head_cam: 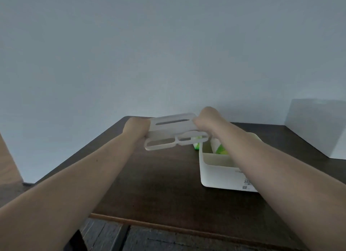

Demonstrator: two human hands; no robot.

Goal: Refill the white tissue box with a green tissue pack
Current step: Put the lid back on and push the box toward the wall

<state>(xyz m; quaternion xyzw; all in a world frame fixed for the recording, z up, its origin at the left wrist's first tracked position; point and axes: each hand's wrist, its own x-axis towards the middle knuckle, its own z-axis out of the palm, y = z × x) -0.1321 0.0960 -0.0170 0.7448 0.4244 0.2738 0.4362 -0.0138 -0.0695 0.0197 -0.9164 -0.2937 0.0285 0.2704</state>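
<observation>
The white tissue box lid (172,128), with a long slot on top and an open frame at its near edge, is held above the dark table (149,179). My left hand (135,128) grips its left end and my right hand (206,120) grips its right end. The open white box base (219,172) stands on the table at the right, under my right forearm. A green tissue pack (221,150) shows inside the base. Another bit of green (196,145) peeks out behind the base's far left corner, partly hidden by the lid.
A large white block (318,125) stands at the table's far right. A plain wall rises behind the table. The table's near edge (149,223) has a light wooden trim, with dark floor below. A wooden surface (7,161) shows at the far left.
</observation>
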